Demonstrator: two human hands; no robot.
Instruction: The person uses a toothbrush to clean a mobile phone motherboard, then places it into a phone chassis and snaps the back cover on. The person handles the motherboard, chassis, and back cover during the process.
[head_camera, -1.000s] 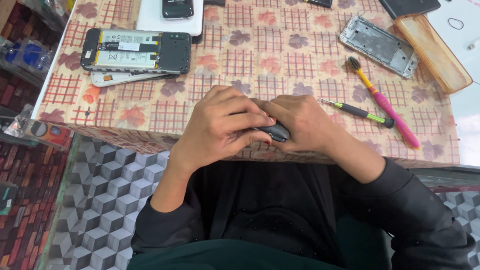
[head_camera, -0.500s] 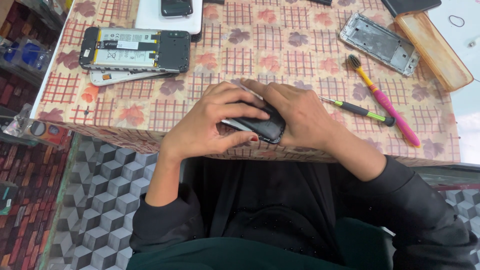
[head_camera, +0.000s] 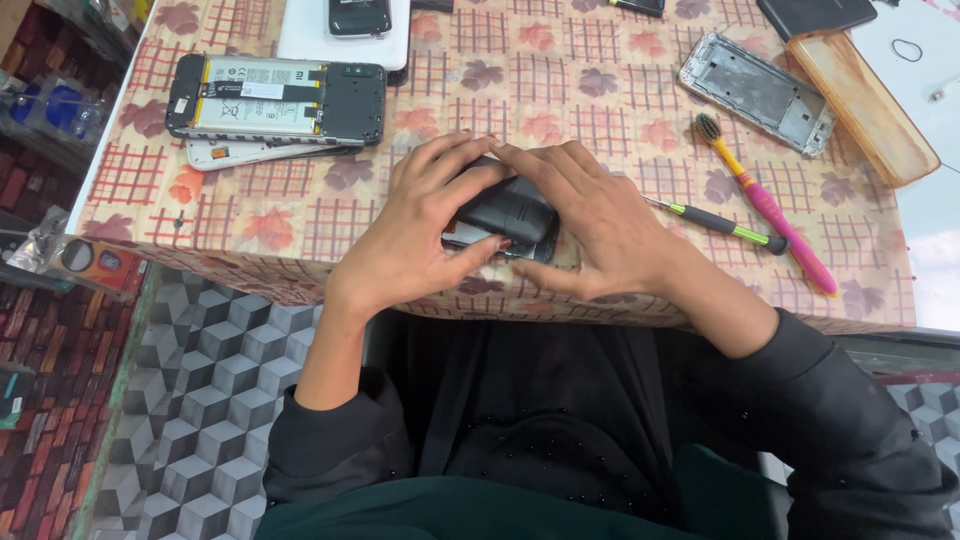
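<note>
A black phone with a loose dark back part (head_camera: 508, 212) lies on the patterned tablecloth (head_camera: 300, 220) near the table's front edge. My left hand (head_camera: 415, 235) grips it from the left, thumb under its near side and fingers over the top. From the right, my right hand (head_camera: 600, 225) holds the same phone, fingers pressing on its upper edge. Most of the phone is hidden under both hands.
An opened phone with its battery showing (head_camera: 275, 98) lies at the back left over a white cover (head_camera: 235, 153). A green-handled screwdriver (head_camera: 725, 226), a pink toothbrush (head_camera: 765, 205), a metal phone frame (head_camera: 757, 90) and an orange case (head_camera: 862, 105) lie to the right.
Both hands have moved the phone away from the table edge onto the tabletop. The phone now shows more between the fingers.
</note>
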